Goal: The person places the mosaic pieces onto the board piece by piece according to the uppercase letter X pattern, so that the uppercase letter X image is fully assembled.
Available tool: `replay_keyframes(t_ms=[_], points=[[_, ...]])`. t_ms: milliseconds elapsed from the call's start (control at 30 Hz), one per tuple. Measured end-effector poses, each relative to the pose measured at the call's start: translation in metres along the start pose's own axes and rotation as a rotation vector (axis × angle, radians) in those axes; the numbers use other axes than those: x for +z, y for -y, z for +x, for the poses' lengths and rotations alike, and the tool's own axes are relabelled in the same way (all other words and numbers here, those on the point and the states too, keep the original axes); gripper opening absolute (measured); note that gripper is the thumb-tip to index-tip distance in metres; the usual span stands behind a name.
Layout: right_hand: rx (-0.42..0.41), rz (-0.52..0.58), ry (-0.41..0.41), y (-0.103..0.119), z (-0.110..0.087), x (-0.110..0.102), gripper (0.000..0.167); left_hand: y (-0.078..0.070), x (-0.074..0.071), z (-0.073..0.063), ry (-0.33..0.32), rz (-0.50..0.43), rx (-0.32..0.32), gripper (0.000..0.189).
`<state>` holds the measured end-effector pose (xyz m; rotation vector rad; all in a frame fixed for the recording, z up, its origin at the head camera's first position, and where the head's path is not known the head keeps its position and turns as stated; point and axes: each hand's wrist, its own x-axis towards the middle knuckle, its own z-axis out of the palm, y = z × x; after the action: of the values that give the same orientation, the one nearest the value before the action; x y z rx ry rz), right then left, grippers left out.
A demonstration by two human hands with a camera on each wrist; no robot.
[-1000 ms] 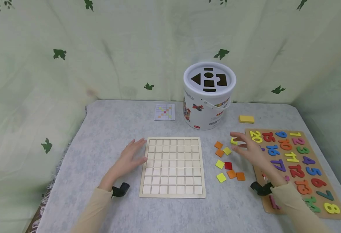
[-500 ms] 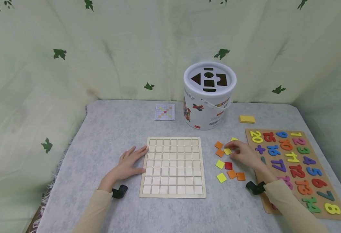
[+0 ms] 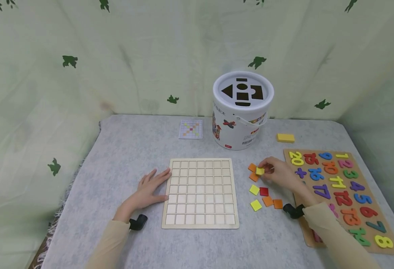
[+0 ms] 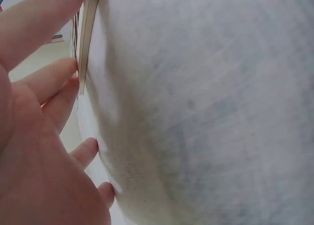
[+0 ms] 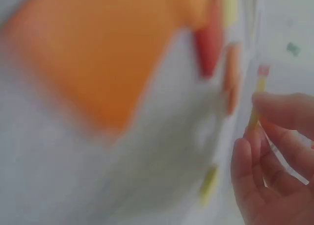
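My left hand [image 3: 147,191] rests spread at the left edge of a wooden grid board [image 3: 200,228], thumb and fingertips touching its frame. The left wrist view has its straight fingers by the board's rim [image 4: 87,38]. To the right of the board, my right hand [image 3: 279,173] pinches a yellow square tile [image 3: 260,171] between thumb and fingers. That tile shows edge-on in the right wrist view, held just above the cloth. Beside it lie orange tiles [image 3: 253,177]. Nearer the front are a red tile [image 3: 264,191], yellow tiles [image 3: 255,205] and more orange tiles [image 3: 278,204].
A white bucket [image 3: 237,130] with a shape-sorter lid stands at the back. Left of it lies a small pattern card [image 3: 191,129]; right of it, a yellow block [image 3: 285,138]. A number puzzle board [image 3: 344,224] lies under the right forearm.
My right hand has come down and left onto a yellow tile, taken it in a pinch and shifted it slightly left and up. The left hand has settled against the board's edge.
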<state>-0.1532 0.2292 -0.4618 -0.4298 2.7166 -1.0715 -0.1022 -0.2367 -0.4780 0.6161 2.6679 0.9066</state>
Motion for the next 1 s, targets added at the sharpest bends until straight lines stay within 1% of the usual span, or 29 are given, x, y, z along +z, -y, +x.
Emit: replay_keyframes(t_ms=[100,200,367,467,533,600,700,800,1000], points=[[-0.024,0.016,0.019,0.02,0.012,0.009,0.022,0.0,0.0,0.0,0.003,0.006,0.001,0.08],[-0.07,0.048,0.053,0.043,0.028,0.023,0.022,0.001,0.001,-0.001,0.0,0.015,0.002,0.084],[-0.213,0.109,0.107,0.084,0.058,0.057,0.023,0.001,0.002,-0.002,-0.016,0.038,-0.001,0.086],[-0.291,0.121,0.146,0.108,0.075,0.08,0.021,0.0,0.002,-0.002,-0.027,0.075,-0.011,0.086],[-0.31,0.119,0.174,0.122,0.086,0.094,0.02,-0.002,0.002,-0.002,-0.03,0.097,-0.022,0.086],[-0.308,0.106,0.204,0.134,0.095,0.107,0.02,-0.004,0.002,-0.002,-0.031,0.115,-0.029,0.086],[-0.296,0.059,0.237,0.146,0.105,0.122,0.019,-0.005,0.002,0.0,-0.027,0.132,-0.038,0.086],[-0.292,0.0,0.256,0.152,0.112,0.132,0.017,-0.005,0.003,0.001,-0.028,0.142,-0.035,0.086],[-0.309,-0.09,0.265,0.158,0.117,0.138,0.019,-0.006,0.004,0.001,-0.027,0.154,-0.032,0.087]])
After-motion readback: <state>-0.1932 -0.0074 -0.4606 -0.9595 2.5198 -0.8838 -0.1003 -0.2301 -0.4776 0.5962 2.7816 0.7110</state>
